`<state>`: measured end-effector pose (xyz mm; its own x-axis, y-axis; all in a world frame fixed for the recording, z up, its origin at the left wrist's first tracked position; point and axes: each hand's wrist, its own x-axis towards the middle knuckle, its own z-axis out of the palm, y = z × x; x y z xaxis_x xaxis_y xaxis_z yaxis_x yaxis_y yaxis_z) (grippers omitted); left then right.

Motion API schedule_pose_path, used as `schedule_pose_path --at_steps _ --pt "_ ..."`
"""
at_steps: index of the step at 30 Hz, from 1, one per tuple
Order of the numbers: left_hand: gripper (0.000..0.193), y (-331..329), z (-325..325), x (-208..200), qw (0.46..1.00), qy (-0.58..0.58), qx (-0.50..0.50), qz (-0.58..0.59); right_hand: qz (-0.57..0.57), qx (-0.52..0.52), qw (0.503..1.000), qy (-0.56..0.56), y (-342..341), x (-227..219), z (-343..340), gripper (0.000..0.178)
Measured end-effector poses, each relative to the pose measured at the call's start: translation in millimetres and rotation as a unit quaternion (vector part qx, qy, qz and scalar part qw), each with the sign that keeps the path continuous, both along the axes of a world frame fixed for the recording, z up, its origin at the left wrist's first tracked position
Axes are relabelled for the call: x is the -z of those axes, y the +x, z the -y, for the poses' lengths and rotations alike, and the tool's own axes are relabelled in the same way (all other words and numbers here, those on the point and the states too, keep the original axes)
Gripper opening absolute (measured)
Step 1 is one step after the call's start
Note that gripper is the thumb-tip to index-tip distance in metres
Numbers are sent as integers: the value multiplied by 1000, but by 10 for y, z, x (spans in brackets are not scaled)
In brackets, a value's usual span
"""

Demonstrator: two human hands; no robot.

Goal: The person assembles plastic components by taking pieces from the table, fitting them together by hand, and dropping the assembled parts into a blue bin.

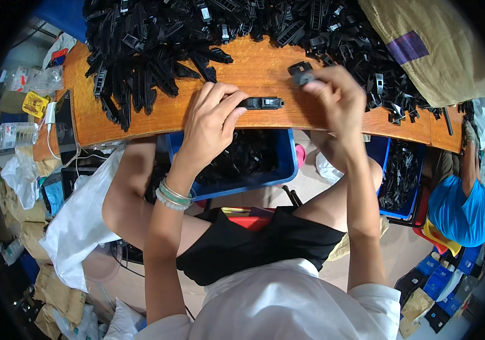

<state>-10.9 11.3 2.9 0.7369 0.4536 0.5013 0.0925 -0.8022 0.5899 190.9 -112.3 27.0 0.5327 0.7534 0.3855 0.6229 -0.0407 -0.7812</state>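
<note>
On the near part of the wooden table (287, 62), my left hand (213, 113) is closed on one end of a long black plastic part (262, 103). The rest of that part points right, flat on the wood. Farther right, my right hand (337, 97) is raised a little and blurred by motion. Between its thumb and fingers is a small dark plastic piece (303, 78). Another small black piece (299, 68) shows just beyond it; whether the two touch I cannot tell.
Long black parts (134, 62) are heaped at the back left, smaller black pieces (378, 85) at the right. A brown sack (441, 51) lies back right. Below the table edge, a blue bin (242, 180) holds more parts. A co-worker in blue (462, 209) sits at far right.
</note>
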Motion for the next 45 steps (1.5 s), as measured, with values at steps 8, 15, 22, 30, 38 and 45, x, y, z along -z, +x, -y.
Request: schedule_pose_path --at_steps 8,15,22,30,38,45 --pt "19 28 -15 -5 999 -45 9 8 -14 -73 997 -18 -243 183 22 19" --pt "22 52 4 -62 999 -31 28 -8 56 -105 993 6 -400 200 -85 20" --pt "20 -90 -223 -116 996 73 -47 37 41 -209 977 -16 -638 158 193 15" --pt "22 13 -66 -23 991 110 -75 -17 295 110 948 -54 -54 153 -20 15" --pt "17 -69 75 -109 993 -114 7 30 -277 -30 959 42 -381 30 -3 15" --pt "16 -8 -67 -61 998 -54 19 5 -64 26 992 -104 -289 36 177 21"
